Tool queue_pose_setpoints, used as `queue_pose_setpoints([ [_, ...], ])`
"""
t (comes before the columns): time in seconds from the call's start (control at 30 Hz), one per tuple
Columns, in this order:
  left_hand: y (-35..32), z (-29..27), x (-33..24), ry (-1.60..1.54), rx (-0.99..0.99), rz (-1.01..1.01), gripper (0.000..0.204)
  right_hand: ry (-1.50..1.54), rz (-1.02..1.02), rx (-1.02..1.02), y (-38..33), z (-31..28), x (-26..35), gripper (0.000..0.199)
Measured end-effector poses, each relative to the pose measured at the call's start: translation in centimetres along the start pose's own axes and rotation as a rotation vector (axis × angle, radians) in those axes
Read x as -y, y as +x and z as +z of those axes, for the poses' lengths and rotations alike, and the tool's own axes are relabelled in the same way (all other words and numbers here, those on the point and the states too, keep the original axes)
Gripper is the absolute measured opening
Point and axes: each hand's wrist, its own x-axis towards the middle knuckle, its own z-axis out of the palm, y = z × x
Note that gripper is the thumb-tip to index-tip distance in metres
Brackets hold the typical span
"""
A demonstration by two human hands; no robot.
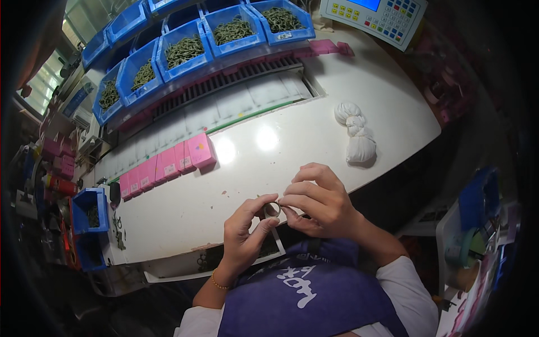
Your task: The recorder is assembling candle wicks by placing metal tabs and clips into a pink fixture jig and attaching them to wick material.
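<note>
That little ring [272, 209] in your hands is small, round and pale grey with an open middle — you've got it pinched from both sides, left hand [242, 233] below and beside it, right hand [317, 199] closing over from the right, just above the near edge of the white table [314, 135]. Up back, blue bins [233, 31] sit in a row — each filled with dark greenish coiled pieces.
</note>
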Motion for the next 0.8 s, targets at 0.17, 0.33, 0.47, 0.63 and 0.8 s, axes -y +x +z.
queue_pose_setpoints([
  [0.17,-0.2,0.3,0.0,-0.167,-0.053,-0.111,0.045,0.109,0.164,-0.103,-0.6,0.9,0.4,0.021],
  [0.33,-0.3,0.5,0.1,-0.29,-0.097,-0.139,0.043,0.166,0.226,-0.138,-0.9,1.4,0.7,0.021],
  [0.47,-0.2,0.6,0.5,-0.31,-0.102,-0.112,0.039,0.158,0.263,-0.133,-0.9,1.3,0.9,0.02],
  [0.63,-0.2,0.5,1.1,-0.25,-0.103,-0.086,0.038,0.133,0.315,-0.114,-0.9,1.1,1.2,0.019],
  [0.8,-0.1,0.6,1.4,-0.204,-0.099,-0.028,0.04,0.155,0.366,-0.097,-1.1,1.3,1.3,0.017],
])
